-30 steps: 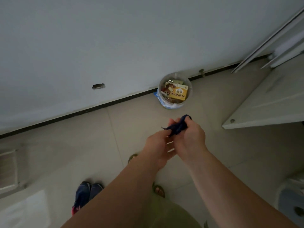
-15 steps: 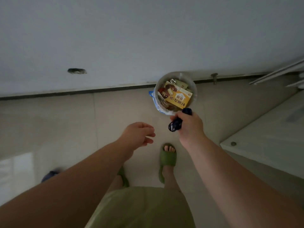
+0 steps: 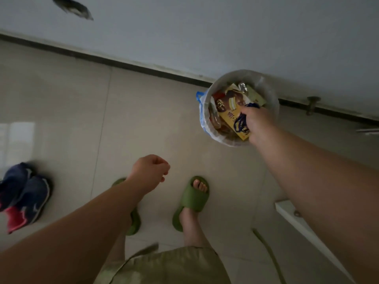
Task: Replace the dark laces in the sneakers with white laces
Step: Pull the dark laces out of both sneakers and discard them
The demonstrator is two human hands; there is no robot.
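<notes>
Right hand (image 3: pixel 258 121) over bin rim (image 3: pixel 272 95), gripping dark laces (image 3: pixel 240 124). Left hand (image 3: pixel 149 173) loosely curled, holding nothing, above bare floor (image 3: pixel 143 119); 2 sneakers (image 3: pixel 24 191) far left.

bin (image 3: pixel 268 89) against wall (image 3: pixel 205 27), sneakers (image 3: pixel 24 193) far left

Dark laces (image 3: pixel 240 122) bunched, looped, at 2 o'clock; navy-red sneakers (image 3: pixel 23 196) side by side on floor, 9 o'clock.

Dim room: pale tiled floor (image 3: pixel 143 124) meets grey wall (image 3: pixel 205 33) at dark skirting (image 3: pixel 127 64).
</notes>
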